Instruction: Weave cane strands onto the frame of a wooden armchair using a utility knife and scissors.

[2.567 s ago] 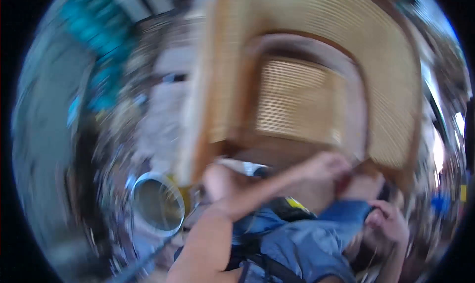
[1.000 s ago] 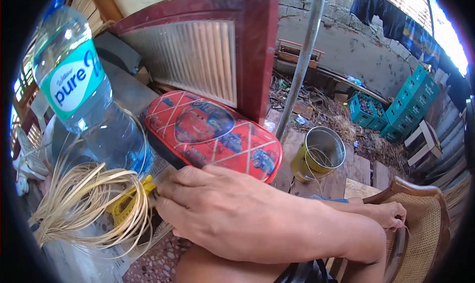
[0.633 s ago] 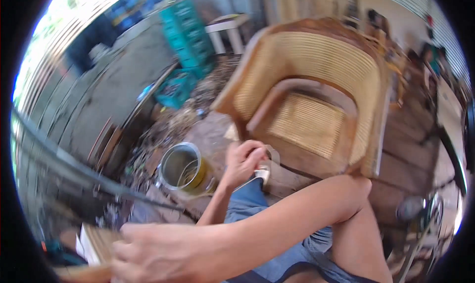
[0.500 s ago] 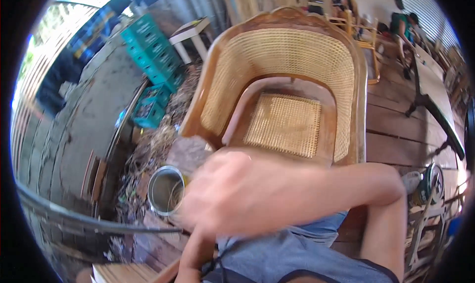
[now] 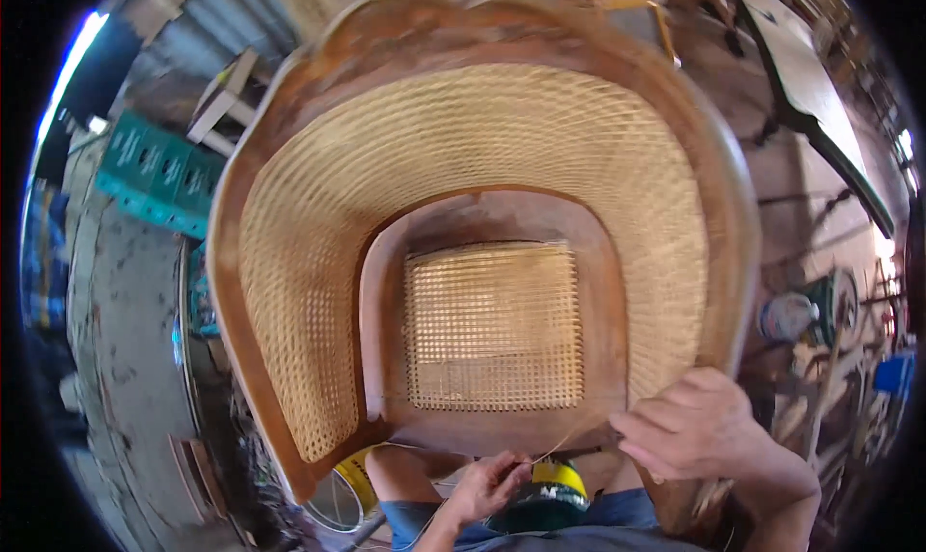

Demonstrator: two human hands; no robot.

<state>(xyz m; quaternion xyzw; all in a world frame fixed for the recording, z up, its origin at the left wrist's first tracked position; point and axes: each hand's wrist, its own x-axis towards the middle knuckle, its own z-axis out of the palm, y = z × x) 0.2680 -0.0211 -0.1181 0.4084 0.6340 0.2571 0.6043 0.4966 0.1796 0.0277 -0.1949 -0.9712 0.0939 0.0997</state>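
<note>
A carved wooden armchair fills the middle of the view, its curved back covered in woven cane. The seat frame holds a square cane panel, with a denser weave at the back than at the front. Just in front of the seat's near edge, my left hand pinches a thin pale cane strand. The strand runs up and right to my right hand, whose fingers are curled closed around it by the chair's right arm. Exactly where the strand passes under my right fingers is hidden.
A yellow and green bucket is between my knees. At the lower left stands an open metal can. Teal crates and a small white stool are at left. On the right are a bottle and a long dark-edged furniture piece.
My view has come closer over the chair. My right hand, blurred across the front before, has swung to the right. My left hand now shows beside the seat's front edge.
</note>
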